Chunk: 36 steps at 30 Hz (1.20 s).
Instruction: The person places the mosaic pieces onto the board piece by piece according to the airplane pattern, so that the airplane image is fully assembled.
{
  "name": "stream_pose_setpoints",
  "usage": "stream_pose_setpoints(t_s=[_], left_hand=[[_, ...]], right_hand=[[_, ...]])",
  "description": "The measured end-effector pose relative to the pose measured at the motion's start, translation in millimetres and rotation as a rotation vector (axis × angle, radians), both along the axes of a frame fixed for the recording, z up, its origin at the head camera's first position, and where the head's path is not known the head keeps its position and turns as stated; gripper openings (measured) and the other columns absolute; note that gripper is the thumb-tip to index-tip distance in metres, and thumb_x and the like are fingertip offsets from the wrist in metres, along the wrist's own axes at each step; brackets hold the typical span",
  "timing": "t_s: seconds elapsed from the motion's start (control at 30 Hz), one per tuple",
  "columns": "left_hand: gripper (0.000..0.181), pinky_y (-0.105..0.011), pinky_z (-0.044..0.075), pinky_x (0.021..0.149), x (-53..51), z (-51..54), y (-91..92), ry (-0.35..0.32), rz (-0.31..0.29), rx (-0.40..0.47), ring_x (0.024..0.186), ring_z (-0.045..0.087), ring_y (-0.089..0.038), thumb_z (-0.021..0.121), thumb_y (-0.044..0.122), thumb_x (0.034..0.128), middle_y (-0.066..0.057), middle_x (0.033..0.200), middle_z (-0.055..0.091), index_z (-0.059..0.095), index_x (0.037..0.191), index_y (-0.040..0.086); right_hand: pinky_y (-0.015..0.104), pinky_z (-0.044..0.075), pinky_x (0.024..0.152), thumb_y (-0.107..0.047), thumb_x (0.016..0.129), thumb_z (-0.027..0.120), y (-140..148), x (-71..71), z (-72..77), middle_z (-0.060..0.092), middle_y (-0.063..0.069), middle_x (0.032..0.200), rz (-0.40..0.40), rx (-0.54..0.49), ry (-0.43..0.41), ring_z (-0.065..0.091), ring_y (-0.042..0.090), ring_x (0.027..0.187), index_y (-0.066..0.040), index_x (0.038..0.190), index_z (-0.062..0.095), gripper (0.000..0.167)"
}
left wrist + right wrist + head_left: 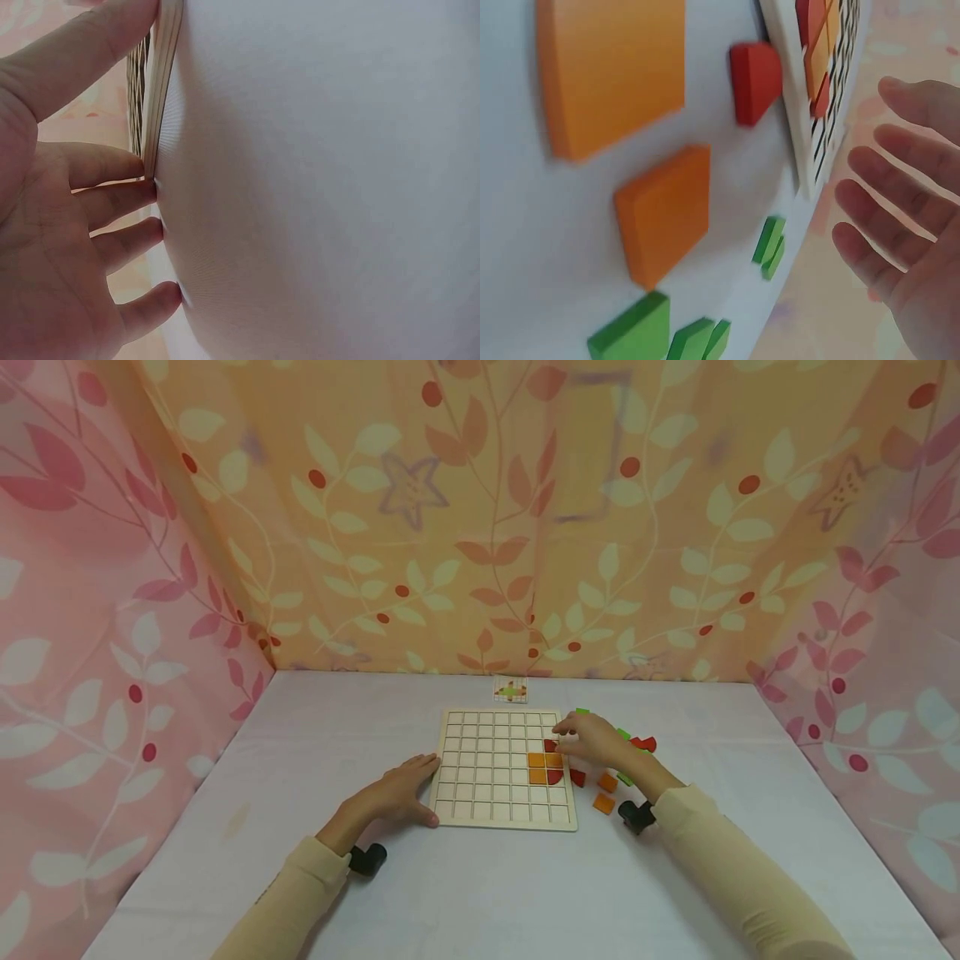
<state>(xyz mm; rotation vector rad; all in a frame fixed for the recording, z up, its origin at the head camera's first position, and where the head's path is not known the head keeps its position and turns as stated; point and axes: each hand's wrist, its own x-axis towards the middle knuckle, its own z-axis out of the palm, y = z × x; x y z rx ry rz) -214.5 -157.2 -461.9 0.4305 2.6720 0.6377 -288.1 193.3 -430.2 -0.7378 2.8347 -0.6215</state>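
A pale wooden grid board (480,792) lies on the white table. My left hand (396,787) rests at its left side, fingers and thumb extended, touching the board's edge in the left wrist view. Over the board's right part hovers my right hand (597,741); in the right wrist view its fingers (896,176) are loosely extended, with no piece visible between them. Beneath and beside it, orange squares (537,775) and rounded red pieces (554,777) sit in the grid cells. The fingers partly hide that area in the head view.
Right of the board lie loose orange squares (603,803), red pieces (577,777) and several green pieces (769,240). A small printed pattern card (511,690) lies behind the board. Floral cloth (480,527) encloses the table's back and sides.
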Motion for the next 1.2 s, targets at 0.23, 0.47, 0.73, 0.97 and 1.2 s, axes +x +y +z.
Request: stream_pose_setpoints(t_s=[0.23, 0.47, 0.73, 0.97, 1.2], left_hand=[[0.103, -0.059, 0.02, 0.119, 0.2, 0.2, 0.0, 0.002, -0.002, -0.003, 0.151, 0.018, -0.035, 0.086, 0.035, 0.0711, -0.012, 0.162, 0.025, 0.03, 0.153, 0.006], [0.103, -0.059, 0.02, 0.119, 0.6, -0.2, -1.8, -0.005, 0.009, -0.008, 0.151, 0.018, -0.034, 0.086, 0.035, 0.0714, -0.011, 0.162, 0.024, 0.03, 0.153, 0.007], [0.102, -0.058, 0.02, 0.119, 1.1, 0.0, 0.4, -0.006, 0.002, -0.013, 0.151, 0.018, -0.033, 0.085, 0.036, 0.0722, -0.01, 0.162, 0.024, 0.03, 0.153, 0.007], [0.103, -0.057, 0.02, 0.119, -1.0, -0.5, 1.4, 0.002, 0.004, -0.027, 0.151, 0.018, -0.033, 0.085, 0.036, 0.0715, -0.011, 0.162, 0.025, 0.03, 0.153, 0.007], [0.103, -0.057, 0.02, 0.119, -0.5, 0.0, 0.9, -0.002, -0.002, -0.028, 0.151, 0.018, -0.033, 0.085, 0.036, 0.0718, -0.011, 0.162, 0.025, 0.03, 0.153, 0.007]], right_hand=[[0.05, 0.05, 0.097, -0.021, 0.09, 0.068, 10, -15.7, -3.1, 0.067, 0.018, 0.115, -0.048, -0.019, -0.003, 0.061, 0.034, 0.108, 0.001, 0.119, 0.067, 0.036], [0.049, 0.051, 0.095, -0.02, 0.09, 0.068, 15, -31.8, -8.6, 0.068, 0.018, 0.11, -0.076, -0.011, 0.027, 0.062, 0.033, 0.104, 0.004, 0.118, 0.067, 0.037], [0.048, 0.051, 0.091, -0.017, 0.088, 0.068, 21, -45.7, -13.1, 0.068, 0.02, 0.105, -0.108, 0.009, 0.064, 0.061, 0.031, 0.095, 0.006, 0.115, 0.068, 0.035], [0.05, 0.048, 0.097, -0.019, 0.088, 0.068, 27, -58.6, -18.3, 0.065, 0.022, 0.11, -0.171, 0.047, 0.037, 0.059, 0.034, 0.1, 0.004, 0.116, 0.068, 0.036], [0.05, 0.05, 0.091, -0.017, 0.088, 0.066, 35, -66.9, -17.5, 0.066, 0.024, 0.108, -0.206, 0.043, 0.035, 0.061, 0.036, 0.099, 0.006, 0.115, 0.067, 0.035]])
